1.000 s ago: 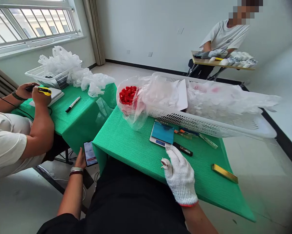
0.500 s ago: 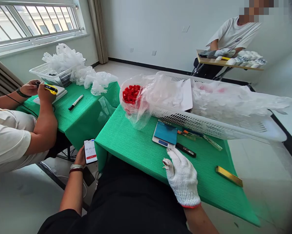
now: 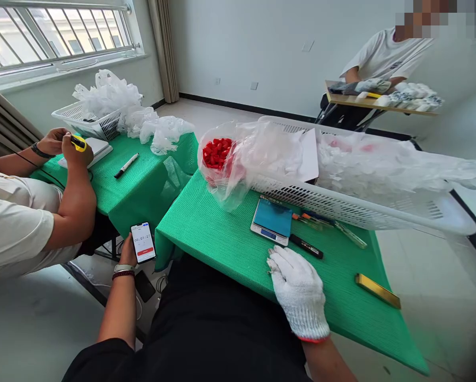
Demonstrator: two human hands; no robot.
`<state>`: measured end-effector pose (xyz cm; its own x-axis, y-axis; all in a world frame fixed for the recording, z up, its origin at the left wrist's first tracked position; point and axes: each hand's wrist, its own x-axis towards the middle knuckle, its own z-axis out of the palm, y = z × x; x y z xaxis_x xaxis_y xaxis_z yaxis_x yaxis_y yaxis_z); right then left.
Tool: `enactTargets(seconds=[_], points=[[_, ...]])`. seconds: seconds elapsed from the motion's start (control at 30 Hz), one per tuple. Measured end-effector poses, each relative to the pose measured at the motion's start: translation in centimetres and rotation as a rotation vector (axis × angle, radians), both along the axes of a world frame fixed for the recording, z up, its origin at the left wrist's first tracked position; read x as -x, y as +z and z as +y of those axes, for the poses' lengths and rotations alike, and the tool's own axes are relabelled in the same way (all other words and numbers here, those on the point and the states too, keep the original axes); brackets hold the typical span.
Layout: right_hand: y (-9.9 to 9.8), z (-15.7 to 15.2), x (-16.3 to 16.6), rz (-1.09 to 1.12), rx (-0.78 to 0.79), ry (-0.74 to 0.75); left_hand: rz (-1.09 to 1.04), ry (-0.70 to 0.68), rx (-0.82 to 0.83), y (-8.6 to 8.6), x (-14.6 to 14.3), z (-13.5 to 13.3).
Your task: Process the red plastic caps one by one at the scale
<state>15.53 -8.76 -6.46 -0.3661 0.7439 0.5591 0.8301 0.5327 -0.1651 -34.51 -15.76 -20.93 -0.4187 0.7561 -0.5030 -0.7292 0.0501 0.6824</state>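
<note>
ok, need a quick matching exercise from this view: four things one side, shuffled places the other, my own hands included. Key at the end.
Things:
1. phone
2. blue-topped scale
3. red pieces
4. gold bar

Places:
A. just beyond the gloved right hand
B. near the right edge of the green cloth
C. held in the bare left hand
D. inside a clear plastic bag

Pairs: 1-C, 2-A, 3-D, 4-B
</note>
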Motion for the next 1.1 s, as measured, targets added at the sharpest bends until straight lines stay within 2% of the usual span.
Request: enactTargets(seconds=[0.5,1.1], points=[[0.42,-0.02,0.27,-0.008,0.027,0.000,-0.023,-0.077,0.091,-0.75,0.03,-0.25],[0.74,-0.16,0.38,-0.008,0.059,-0.010,0.022,-0.015,0.127,-0.87,-0.43,-0.18]])
